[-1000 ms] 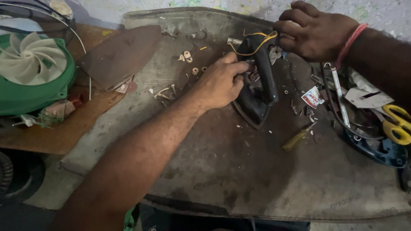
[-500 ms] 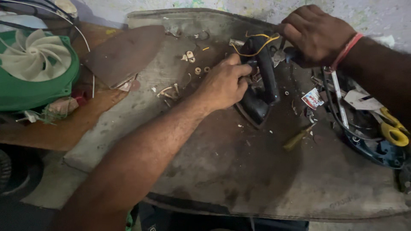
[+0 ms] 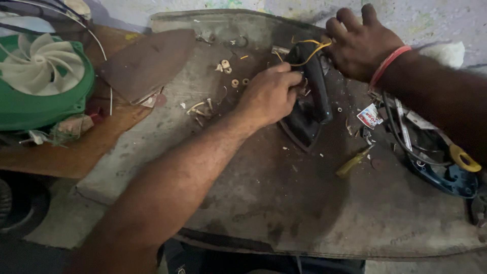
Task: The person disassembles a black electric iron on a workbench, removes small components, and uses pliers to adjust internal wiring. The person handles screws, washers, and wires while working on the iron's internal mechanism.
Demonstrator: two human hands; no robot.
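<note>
Two hands work on one black clothes iron that lies near the middle of the counter's far edge, nose pointing toward the near edge. The left hand is curled against the iron's left flank, fingers bent in as a closed grip, though what they pinch, if anything, is hidden behind the knuckles. The right hand rests at the rear of the iron with fingers spread and loose; whether it grasps anything there I cannot tell.

Yellow wires loop free out of the iron's back end, right under that right hand. A careless pull or a shift of the palm could snag them and tear a lead from its terminal.

Small brass washers and loose screws lie scattered just left of the left wrist; a sweep of the forearm could knock them off or into the debris. The yellow-handled screwdriver lies loose toward the right side and could roll. Off the counter's left edge sit a bare soleplate and a green fan housing, well apart from the hands.
</note>
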